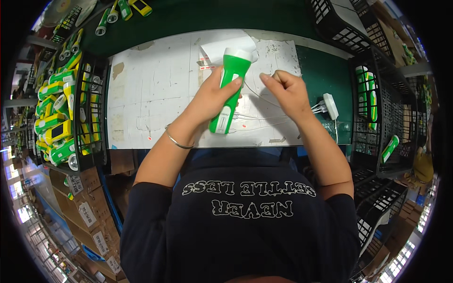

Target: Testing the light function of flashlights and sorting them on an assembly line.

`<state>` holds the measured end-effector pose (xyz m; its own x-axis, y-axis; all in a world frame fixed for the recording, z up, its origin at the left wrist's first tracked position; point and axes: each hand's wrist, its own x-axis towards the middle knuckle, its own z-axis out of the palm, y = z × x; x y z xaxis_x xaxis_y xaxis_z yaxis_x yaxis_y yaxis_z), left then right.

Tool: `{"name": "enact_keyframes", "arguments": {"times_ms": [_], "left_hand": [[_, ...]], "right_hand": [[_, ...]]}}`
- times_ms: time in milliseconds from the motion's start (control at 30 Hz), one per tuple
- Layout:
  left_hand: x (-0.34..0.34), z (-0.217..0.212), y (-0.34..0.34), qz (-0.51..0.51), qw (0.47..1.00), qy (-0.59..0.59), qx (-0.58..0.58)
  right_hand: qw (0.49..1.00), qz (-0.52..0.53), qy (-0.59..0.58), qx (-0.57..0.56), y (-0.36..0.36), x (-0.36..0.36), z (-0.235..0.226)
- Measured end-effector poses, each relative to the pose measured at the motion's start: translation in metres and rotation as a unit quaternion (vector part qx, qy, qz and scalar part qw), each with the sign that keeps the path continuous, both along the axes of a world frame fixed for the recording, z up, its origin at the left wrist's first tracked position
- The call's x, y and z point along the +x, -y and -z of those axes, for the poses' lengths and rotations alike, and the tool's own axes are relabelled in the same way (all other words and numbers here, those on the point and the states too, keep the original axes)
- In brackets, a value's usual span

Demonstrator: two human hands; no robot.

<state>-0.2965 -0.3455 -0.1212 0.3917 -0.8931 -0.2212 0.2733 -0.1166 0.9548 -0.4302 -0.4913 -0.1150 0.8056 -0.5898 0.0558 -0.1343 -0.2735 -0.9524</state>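
Note:
My left hand [212,96] is wrapped round a green flashlight [231,80] with a white head, its thumb lying on the body. The flashlight tilts over the white work surface [151,94], head end away from me. My right hand [287,92] is a little to the right of it, fingers curled in and thumb sticking out toward the flashlight, not touching it. Nothing shows in that hand. Thin white cables [264,123] run beneath it from a white multi-port charger [330,106] on the right. A crumpled white sheet [219,49] lies behind the flashlight.
At the left, a black crate [89,118] is heaped with green and yellow flashlights [56,120]. Another black crate [382,113] on the right holds a few green ones. Several more flashlights [123,10] lie at the far left. A black basket [344,21] stands at the far right.

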Motion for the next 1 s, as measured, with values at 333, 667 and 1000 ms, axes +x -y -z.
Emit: {"name": "enact_keyframes", "arguments": {"times_ms": [333, 667, 1000], "left_hand": [[0.006, -0.03, -0.032, 0.13, 0.826, 0.538, 0.105], [0.021, -0.023, -0.051, 0.21, 0.895, 0.368, 0.14], [0.021, 0.017, -0.037, -0.027, 0.964, 0.247, 0.095]], "right_hand": [[0.976, -0.189, -0.084, 0.063, 0.024, -0.01, -0.024], [0.952, -0.221, 0.013, 0.212, 0.015, 0.005, 0.002], [0.961, -0.018, -0.094, -0.259, -0.009, 0.038, 0.041]]}}
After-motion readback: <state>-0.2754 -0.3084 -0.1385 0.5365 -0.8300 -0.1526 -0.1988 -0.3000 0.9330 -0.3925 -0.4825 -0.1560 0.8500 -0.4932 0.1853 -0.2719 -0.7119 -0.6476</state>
